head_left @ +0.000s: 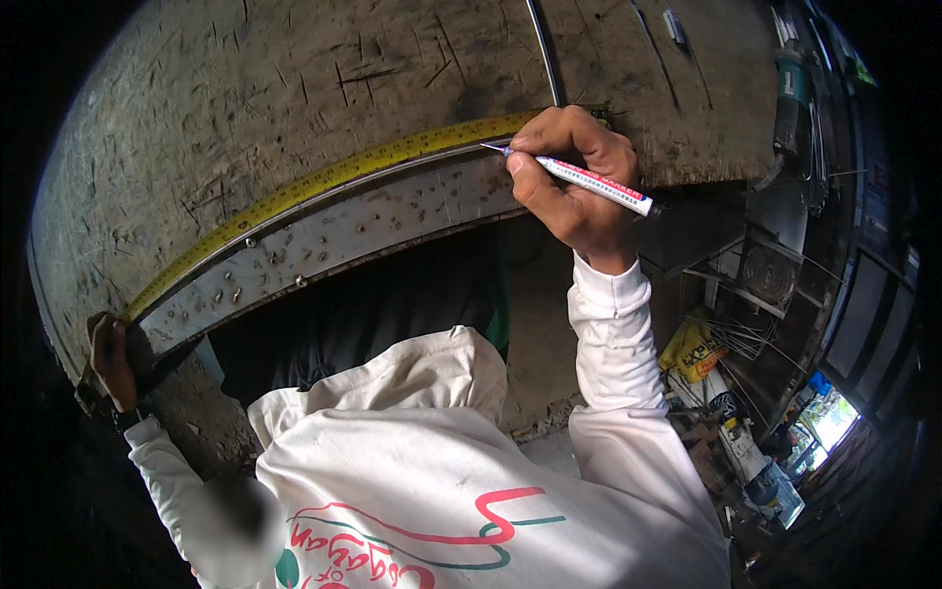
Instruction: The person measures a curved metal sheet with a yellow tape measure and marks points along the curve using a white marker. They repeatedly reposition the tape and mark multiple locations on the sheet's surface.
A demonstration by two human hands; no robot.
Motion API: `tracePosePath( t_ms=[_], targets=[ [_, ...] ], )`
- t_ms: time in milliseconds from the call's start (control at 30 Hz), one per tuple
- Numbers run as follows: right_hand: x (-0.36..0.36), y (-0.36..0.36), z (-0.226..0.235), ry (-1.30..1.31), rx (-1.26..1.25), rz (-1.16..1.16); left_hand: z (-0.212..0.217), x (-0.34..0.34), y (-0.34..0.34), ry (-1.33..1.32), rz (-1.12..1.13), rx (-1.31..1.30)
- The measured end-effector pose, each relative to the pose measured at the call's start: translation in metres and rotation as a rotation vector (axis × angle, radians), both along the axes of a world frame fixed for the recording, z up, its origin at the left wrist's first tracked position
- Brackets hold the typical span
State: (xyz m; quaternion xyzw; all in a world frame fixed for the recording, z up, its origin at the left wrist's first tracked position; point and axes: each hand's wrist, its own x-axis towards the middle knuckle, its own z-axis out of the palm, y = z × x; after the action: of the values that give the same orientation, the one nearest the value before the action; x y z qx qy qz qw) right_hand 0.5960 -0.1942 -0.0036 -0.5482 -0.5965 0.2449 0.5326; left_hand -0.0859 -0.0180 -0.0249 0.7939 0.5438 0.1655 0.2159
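Observation:
A yellow tape measure (324, 184) lies stretched along the near edge of the worktable, beside a thin metal rod (402, 157). Its left end meets my left hand (112, 359), whose fingers close on it at the table's left corner. My right hand (584, 182) grips a white and red marker pen (599, 187) between thumb and fingers. The pen's thin tip points left and sits at the tape's near edge, by the rod. Part of the tape's right end is hidden behind my right hand.
The scarred wooden worktable (245, 108) has a spotted metal strip (343, 231) along its near edge. Another thin rod (543, 49) lies beyond my right hand. A small white cap-like piece (673, 26) and a teal power tool (791, 88) are farther right. Clutter fills the lower right.

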Motion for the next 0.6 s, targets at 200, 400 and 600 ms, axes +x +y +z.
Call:
tracePosePath(
  t_ms=[200,400,600],
  targets=[
    [0.000,0.000,0.001,-0.012,-0.003,0.009,0.004,0.004,0.000,-0.007,0.001,0.002],
    [0.005,-0.008,0.003,0.242,-0.026,0.011,-0.004,0.003,0.001,0.028,0.007,0.022],
    [0.038,-0.023,0.006,0.654,0.109,-0.189,0.004,0.003,-0.002,0.053,0.035,0.027]
  ],
)
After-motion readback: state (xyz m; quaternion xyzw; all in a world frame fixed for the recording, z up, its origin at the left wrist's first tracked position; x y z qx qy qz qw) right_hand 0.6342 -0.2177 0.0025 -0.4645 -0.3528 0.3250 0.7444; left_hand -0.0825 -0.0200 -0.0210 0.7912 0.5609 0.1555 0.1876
